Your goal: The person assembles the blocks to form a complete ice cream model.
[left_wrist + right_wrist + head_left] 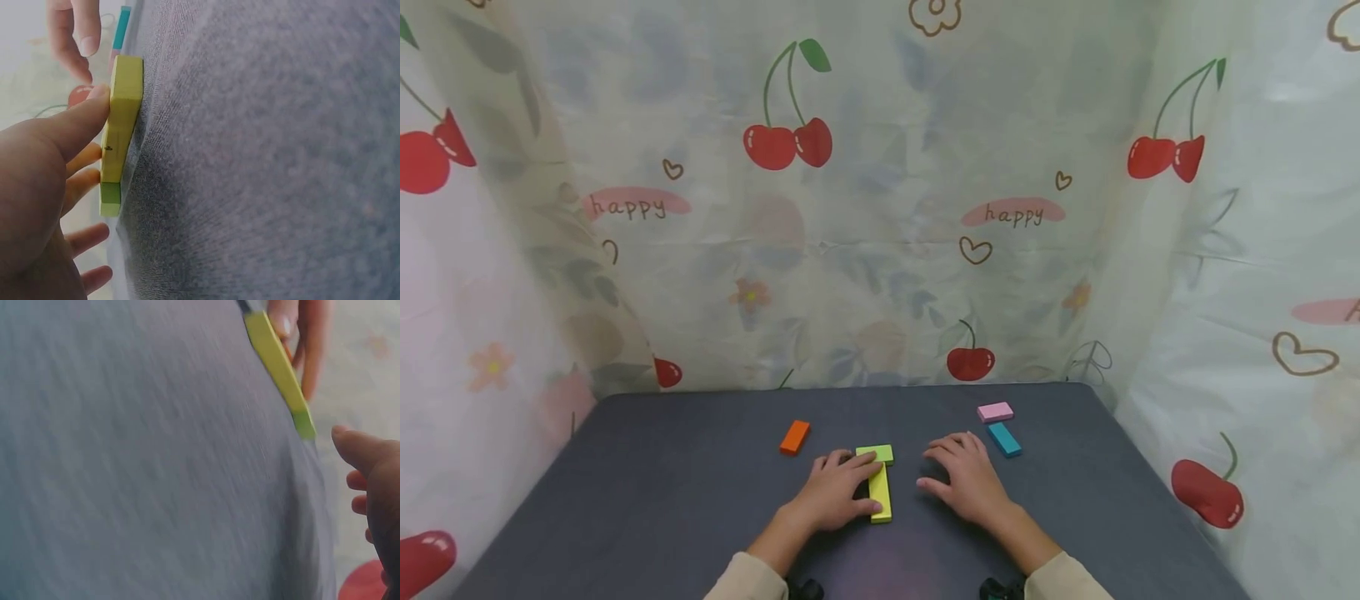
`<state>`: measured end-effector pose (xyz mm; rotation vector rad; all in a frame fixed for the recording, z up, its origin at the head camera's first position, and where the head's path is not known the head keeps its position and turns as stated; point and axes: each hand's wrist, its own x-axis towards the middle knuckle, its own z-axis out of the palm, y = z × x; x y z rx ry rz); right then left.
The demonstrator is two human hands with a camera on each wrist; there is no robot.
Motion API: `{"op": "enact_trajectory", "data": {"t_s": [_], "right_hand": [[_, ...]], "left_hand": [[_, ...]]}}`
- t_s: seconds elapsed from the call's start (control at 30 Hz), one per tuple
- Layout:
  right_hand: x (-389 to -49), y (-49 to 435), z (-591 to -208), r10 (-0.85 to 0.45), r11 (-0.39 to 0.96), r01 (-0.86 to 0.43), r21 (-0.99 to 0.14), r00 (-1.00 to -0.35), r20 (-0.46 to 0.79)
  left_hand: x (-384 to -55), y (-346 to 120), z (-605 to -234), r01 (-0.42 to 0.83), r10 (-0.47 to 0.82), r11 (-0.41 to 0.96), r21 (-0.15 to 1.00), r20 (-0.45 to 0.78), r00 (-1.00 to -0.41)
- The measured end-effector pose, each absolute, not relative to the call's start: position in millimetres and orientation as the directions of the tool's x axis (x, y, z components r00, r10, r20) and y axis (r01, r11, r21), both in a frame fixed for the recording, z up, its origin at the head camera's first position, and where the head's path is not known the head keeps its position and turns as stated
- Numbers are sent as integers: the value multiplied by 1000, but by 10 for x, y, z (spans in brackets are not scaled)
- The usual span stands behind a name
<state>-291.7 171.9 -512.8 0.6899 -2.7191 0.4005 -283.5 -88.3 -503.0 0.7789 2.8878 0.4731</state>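
On the dark cloth-covered table, a long yellow block [880, 497] lies lengthwise away from me, its far end meeting a light green block [884, 454] set crosswise. My left hand [835, 493] rests on both from the left. Its thumb [94, 115] touches the yellow block near the close end, while the fingers reach loosely extended over the far end and the green block. To the right, apart from these blocks, my right hand [972, 483] hovers with relaxed, spread fingers and holds nothing. A blue block [1004, 439] lies just beyond its knuckles.
An orange block [794, 437] lies beyond the left hand. The pink block [995, 412] sits at the back right, close behind the blue one. A cherry-print curtain [865, 250] hangs behind the table [662, 483] and along both sides.
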Motion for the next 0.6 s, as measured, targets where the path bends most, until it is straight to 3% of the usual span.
{"op": "enact_trajectory", "data": {"t_s": [0.6], "right_hand": [[-3331,2383,-5092,-321,907,-401,-129,-856,406]], "left_hand": [[-2822,-888,-5045,471,510,807,357,-17,-860]]}}
